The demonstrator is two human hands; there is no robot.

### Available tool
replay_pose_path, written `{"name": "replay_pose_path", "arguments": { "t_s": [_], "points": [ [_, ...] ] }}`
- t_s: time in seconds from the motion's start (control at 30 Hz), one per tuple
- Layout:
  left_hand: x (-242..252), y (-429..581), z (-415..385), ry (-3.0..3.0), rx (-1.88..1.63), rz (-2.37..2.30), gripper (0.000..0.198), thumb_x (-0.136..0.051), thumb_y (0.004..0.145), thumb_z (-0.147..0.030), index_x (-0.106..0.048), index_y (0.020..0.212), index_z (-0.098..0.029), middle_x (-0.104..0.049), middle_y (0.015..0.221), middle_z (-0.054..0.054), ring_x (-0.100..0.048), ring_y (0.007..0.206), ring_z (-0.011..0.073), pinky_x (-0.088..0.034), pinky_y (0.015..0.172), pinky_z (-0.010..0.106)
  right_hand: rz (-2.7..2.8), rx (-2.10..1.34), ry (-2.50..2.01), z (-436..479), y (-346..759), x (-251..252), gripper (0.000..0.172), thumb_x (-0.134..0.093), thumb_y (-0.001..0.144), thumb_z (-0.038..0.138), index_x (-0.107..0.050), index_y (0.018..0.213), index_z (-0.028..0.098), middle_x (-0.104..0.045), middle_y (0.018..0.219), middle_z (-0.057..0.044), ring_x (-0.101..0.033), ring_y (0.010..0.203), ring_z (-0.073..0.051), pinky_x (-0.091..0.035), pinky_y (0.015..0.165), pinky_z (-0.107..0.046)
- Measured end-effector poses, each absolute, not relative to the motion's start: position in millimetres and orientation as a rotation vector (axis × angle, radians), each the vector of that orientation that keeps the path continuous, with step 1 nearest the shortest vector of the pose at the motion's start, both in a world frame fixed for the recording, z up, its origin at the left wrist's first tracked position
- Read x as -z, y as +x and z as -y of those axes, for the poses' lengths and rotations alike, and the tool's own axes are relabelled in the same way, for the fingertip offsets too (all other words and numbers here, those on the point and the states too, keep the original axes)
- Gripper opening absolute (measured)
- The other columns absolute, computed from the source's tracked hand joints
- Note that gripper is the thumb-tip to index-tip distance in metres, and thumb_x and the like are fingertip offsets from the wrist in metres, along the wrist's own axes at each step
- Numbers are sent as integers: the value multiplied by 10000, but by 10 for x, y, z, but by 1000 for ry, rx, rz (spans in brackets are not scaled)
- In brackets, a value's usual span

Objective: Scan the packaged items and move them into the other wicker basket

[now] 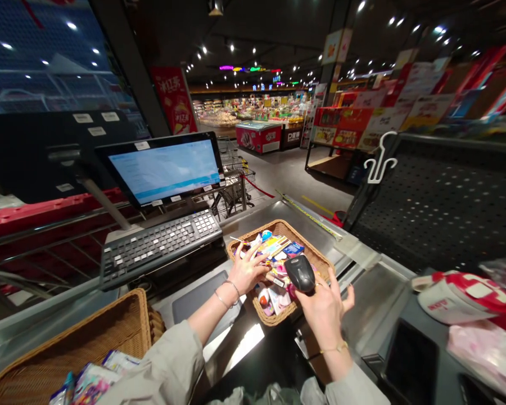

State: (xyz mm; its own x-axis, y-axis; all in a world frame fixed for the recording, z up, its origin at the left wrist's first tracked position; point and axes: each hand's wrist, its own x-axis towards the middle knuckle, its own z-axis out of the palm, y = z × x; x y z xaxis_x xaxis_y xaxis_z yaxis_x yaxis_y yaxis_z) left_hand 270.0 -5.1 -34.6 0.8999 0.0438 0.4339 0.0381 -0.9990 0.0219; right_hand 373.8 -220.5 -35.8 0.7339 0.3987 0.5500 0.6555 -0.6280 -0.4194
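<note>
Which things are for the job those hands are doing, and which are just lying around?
Part of the job, it seems:
the wicker basket between the hands
the small packets in it, by the left hand
the black handheld device at the right hand

Probably just lying about:
the flat black slab
the pink-and-white plastic bag
the white hanger

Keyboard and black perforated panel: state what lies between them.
Head view: a wicker basket of packets, with the left hand and right hand at it.
</note>
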Motion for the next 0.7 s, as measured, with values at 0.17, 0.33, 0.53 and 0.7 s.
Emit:
{"name": "replay_pose_path", "arguments": {
  "t_s": [0.17, 0.33, 0.53, 0.7],
  "points": [
    [431, 2751, 71, 3050, -591, 29, 139, -662, 820, -342, -701, 950, -369, -620, 1312, -44, -278, 1422, 308, 87, 1124, 662, 808, 560, -2306, 2254, 3743, 340, 308, -554, 813, 489, -705, 841, 222, -722, 1062, -70, -440, 1284, -332, -40, 1081, -585],
    [441, 2763, 79, 3037, -617, -35, 269, -669, 811, -374, -671, 1079, -351, -614, 1322, 12, -294, 1415, 315, 66, 1134, 656, 813, 549, -2325, 2253, 3749, 344, 296, -551, 817, 476, -707, 848, 227, -721, 1070, -65, -440, 1282, -329, -44, 1075, -597],
    [345, 2657, 77, 3044, -655, -126, 358, -655, 816, -448, -632, 1155, -337, -605, 1334, 28, -304, 1413, 304, 34, 1151, 643, 830, 575, -2294, 2174, 3692, 288, 307, -519, 826, 484, -704, 799, 241, -731, 1027, -45, -453, 1263, -330, -57, 1068, -587],
    [241, 2466, 52, 3036, -707, -211, 352, -595, 856, -461, -619, 1179, -325, -597, 1343, 45, -304, 1414, 302, 15, 1145, 658, 891, 547, -2272, 2069, 3607, 256, 329, -498, 834, 484, -705, 869, 231, -733, 989, -68, -451, 1258, -331, -86, 1058, -581]
  ]
}}
